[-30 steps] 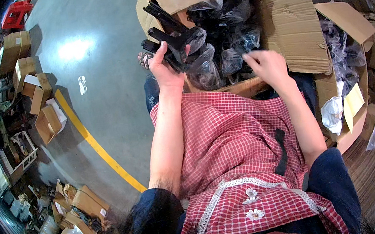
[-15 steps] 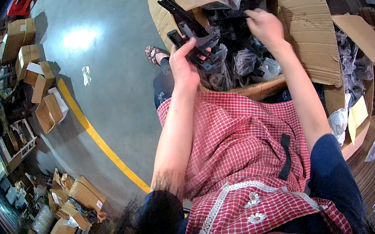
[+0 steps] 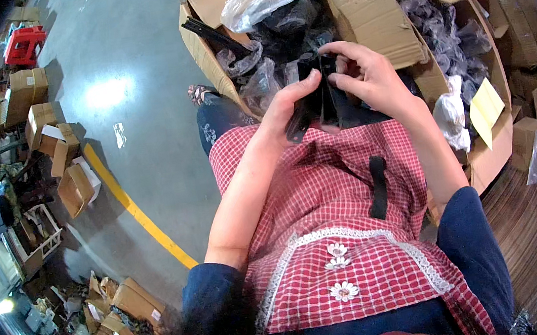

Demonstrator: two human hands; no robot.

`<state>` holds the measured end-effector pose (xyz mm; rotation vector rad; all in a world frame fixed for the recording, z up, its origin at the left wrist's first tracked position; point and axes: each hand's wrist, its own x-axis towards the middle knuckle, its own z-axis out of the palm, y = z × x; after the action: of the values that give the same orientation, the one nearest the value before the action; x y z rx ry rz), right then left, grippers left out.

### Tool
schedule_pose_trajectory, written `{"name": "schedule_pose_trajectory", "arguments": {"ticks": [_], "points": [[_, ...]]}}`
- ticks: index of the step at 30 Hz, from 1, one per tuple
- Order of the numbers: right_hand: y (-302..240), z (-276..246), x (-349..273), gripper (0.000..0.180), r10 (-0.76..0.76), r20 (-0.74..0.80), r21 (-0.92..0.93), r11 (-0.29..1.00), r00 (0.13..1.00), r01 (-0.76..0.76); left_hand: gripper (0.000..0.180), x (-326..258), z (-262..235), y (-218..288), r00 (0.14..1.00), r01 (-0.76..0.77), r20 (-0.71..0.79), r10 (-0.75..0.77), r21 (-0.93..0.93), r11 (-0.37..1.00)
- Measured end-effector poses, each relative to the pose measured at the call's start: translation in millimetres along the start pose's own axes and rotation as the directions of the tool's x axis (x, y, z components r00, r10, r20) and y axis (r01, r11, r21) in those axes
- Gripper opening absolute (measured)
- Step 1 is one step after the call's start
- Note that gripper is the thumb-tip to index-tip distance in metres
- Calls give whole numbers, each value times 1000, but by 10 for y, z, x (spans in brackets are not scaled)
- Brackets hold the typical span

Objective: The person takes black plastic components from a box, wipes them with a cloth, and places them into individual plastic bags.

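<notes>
My left hand [image 3: 291, 105] and my right hand [image 3: 369, 80] are close together in front of my apron, at the near side of an open cardboard box [image 3: 366, 9]. Dark black plastic-looking parts [image 3: 328, 102] are between them, gripped by the fingers of both hands; their exact kind and number cannot be made out. My right thumb and fingers pinch the upper end. Inside the box lie more black parts in clear plastic bags [image 3: 261, 86]. A long black slotted strip [image 3: 214, 36] leans at the box's left wall. Crumpled clear plastic [image 3: 257, 7] lies toward the far side.
To the right, a second open carton [image 3: 484, 156] holds bagged dark parts, with a yellow sheet [image 3: 486, 108] at its edge. Stacked flat cardboard [image 3: 533, 221] lies below it. At left, a yellow floor line [image 3: 135, 209] runs past small cartons [image 3: 75, 189] and a red stool-like object [image 3: 25, 45].
My right hand has come out of the box toward me and joined my left hand at the black parts. The left hand has drawn nearer my body. The view has shifted.
</notes>
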<state>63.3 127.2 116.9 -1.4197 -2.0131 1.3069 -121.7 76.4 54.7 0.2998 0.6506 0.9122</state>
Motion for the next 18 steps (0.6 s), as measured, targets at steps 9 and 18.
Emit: {"name": "schedule_pose_trajectory", "arguments": {"ticks": [9,18], "points": [[399,-80,-505,43,-138,-77,189,970,987,151,55,-298,213,-150,950,253,248,-190,-253,934],[546,238,-850,35,-110,-406,230,949,907,218,56,-241,347,-464,947,293,178,-269,-130,947]]}}
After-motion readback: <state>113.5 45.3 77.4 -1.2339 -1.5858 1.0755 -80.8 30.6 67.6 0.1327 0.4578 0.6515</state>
